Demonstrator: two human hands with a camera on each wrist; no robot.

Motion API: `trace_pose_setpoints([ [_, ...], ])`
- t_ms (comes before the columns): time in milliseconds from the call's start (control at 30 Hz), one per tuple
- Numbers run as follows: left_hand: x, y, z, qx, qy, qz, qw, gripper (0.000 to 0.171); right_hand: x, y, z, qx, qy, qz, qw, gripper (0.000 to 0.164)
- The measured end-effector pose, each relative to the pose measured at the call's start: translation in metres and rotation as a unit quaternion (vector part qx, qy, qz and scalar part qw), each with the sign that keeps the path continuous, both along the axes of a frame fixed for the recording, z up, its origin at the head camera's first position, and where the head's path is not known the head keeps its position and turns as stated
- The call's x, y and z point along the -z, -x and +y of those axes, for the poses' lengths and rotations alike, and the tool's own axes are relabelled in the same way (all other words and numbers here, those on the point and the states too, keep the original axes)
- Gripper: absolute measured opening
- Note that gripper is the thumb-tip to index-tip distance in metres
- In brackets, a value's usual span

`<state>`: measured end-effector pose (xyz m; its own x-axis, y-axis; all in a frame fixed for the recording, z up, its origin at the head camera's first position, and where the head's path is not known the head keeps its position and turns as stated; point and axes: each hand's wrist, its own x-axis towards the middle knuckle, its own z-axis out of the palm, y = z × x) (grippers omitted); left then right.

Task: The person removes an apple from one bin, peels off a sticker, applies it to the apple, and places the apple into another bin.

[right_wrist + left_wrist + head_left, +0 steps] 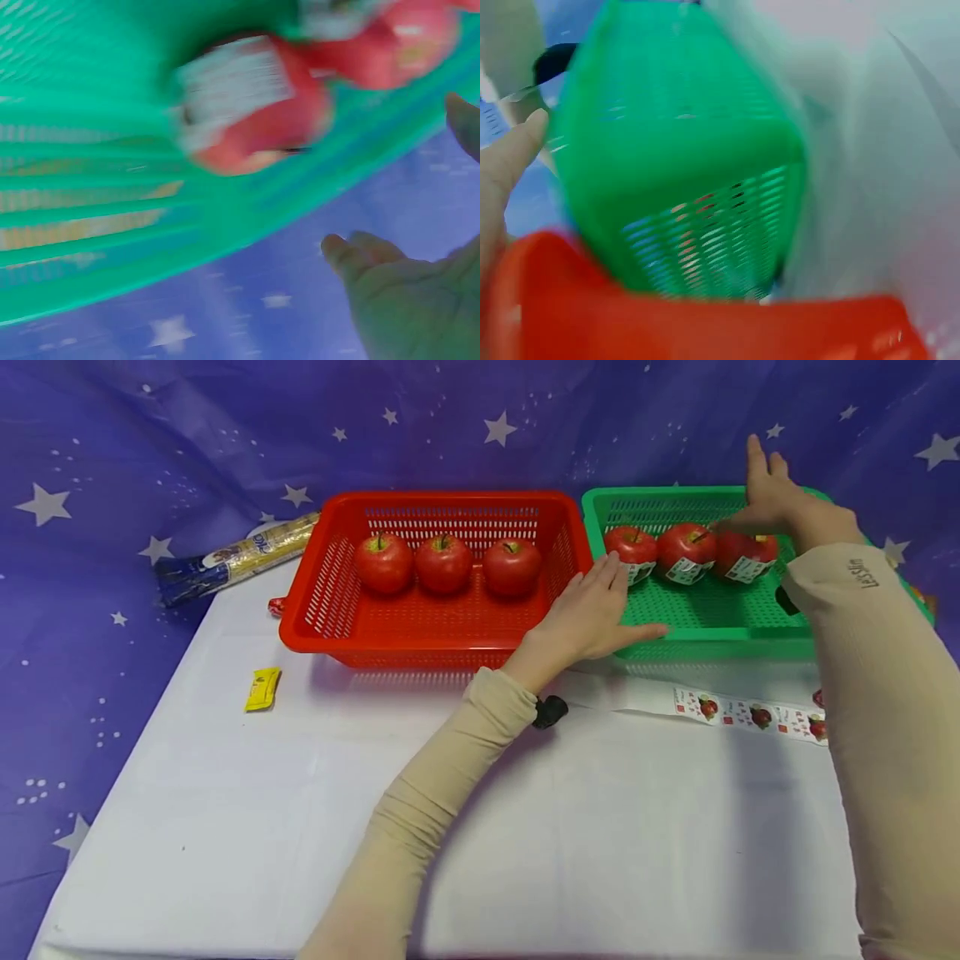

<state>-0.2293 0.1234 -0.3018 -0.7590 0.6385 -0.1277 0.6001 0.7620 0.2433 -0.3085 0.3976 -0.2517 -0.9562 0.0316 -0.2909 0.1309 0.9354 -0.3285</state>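
Note:
My left hand (588,614) reaches over the neighbouring rims of the red basket (405,645) and the green basket (712,633), fingers extended and thumb spread to the right. Three red apples (383,562) sit in a row in the red basket. In the green basket are three apples (686,553) with white printed labels on their sides. Above that basket's back right part is my right hand (780,506), its fingers spread and nothing held. The right wrist view shows the right hand (412,292) outside the green rim, apart from a labelled apple (262,105).
A strip of apple stickers (757,717) lies in front of the green basket, near a small black object (551,712). A yellow wrapped packet (262,689) is on the white table (225,827). A blue-and-gold pasta packet (240,558) leans behind, left of the red basket.

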Motion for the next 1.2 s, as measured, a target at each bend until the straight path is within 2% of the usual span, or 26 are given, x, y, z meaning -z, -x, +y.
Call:
trace_pose_setpoints([
  [67, -0.005, -0.003, -0.022, -0.011, -0.043, -0.018, 0.9989, 0.098, -0.008, -0.001, -0.024, -0.019, 0.030, 0.054, 0.998, 0.104],
  [167, -0.018, -0.006, -0.073, -0.055, -0.115, -0.030, 0.9913, 0.103, -0.022, -0.005, -0.063, -0.055, 0.103, 0.133, 0.984, 0.102],
  [233, -0.029, -0.006, -0.115, -0.110, -0.156, -0.029, 0.9812, 0.108, -0.030, -0.006, -0.092, -0.082, 0.151, 0.169, 0.971, 0.103],
  [300, -0.038, -0.004, -0.157, -0.180, -0.192, -0.036, 0.9639, 0.113, -0.036, -0.006, -0.121, -0.115, 0.185, 0.190, 0.957, 0.106],
  [367, -0.043, -0.001, -0.194, -0.245, -0.213, -0.045, 0.9447, 0.118, -0.039, -0.004, -0.150, -0.142, 0.207, 0.188, 0.950, 0.110],
  [400, -0.044, 0.001, -0.211, -0.268, -0.212, -0.051, 0.9383, 0.120, -0.039, -0.003, -0.164, -0.152, 0.215, 0.179, 0.948, 0.111],
  [467, -0.040, 0.006, -0.239, -0.283, -0.192, -0.072, 0.9369, 0.123, -0.038, 0.000, -0.188, -0.163, 0.225, 0.153, 0.948, 0.114],
  [533, -0.034, 0.012, -0.256, -0.276, -0.151, -0.105, 0.9435, 0.125, -0.035, 0.005, -0.207, -0.160, 0.235, 0.109, 0.953, 0.114],
  [600, -0.028, 0.017, -0.265, -0.257, -0.116, -0.137, 0.9495, 0.127, -0.031, 0.013, -0.221, -0.148, 0.233, 0.054, 0.960, 0.112],
  [667, -0.024, 0.020, -0.265, -0.251, -0.094, -0.161, 0.9500, 0.130, -0.025, 0.022, -0.231, -0.132, 0.215, -0.006, 0.968, 0.110],
  [767, -0.024, 0.020, -0.261, -0.249, -0.087, -0.167, 0.9500, 0.131, -0.016, 0.032, -0.240, -0.109, 0.159, -0.092, 0.977, 0.105],
  [800, -0.025, 0.019, -0.259, -0.247, -0.085, -0.168, 0.9506, 0.132, -0.013, 0.033, -0.241, -0.099, 0.143, -0.112, 0.978, 0.097],
  [900, -0.028, 0.016, -0.259, -0.239, -0.083, -0.175, 0.9513, 0.132, -0.006, 0.033, -0.240, -0.020, 0.091, -0.177, 0.980, 0.092],
  [967, -0.029, 0.014, -0.259, -0.236, -0.081, -0.179, 0.9516, 0.132, 0.000, 0.033, -0.237, -0.003, 0.042, -0.203, 0.978, 0.083],
  [1033, -0.030, 0.013, -0.258, -0.235, -0.079, -0.180, 0.9520, 0.133, 0.004, 0.032, -0.232, -0.002, -0.006, -0.233, 0.972, 0.104],
  [1100, -0.031, 0.014, -0.256, -0.232, -0.078, -0.180, 0.9528, 0.133, 0.010, 0.032, -0.227, -0.045, -0.051, -0.239, 0.969, 0.111],
  [1200, -0.032, 0.015, -0.253, -0.226, -0.075, -0.179, 0.9545, 0.132, 0.015, 0.031, -0.219, -0.069, -0.063, -0.238, 0.967, 0.119],
])
